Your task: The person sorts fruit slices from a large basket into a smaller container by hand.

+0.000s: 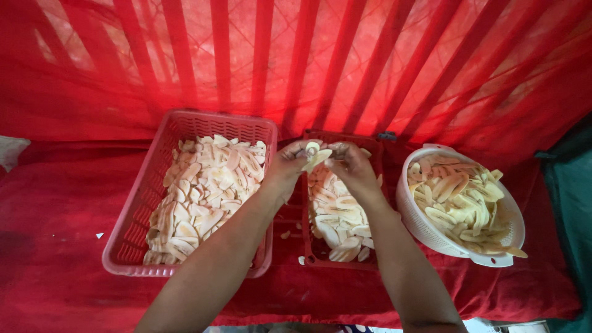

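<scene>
Now | L hand (285, 169) + R hand (351, 166) fingers pinched on pale slices (314, 157) | middle tray (308, 246) partly hidden by arms

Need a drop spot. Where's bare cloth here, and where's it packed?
Bare red cloth left of the pink basket, plus a strip along the near edge. Crowded: pink basket, red tray and white colander sit nearly side by side; left hand and right hand hold slices above the tray.
</scene>
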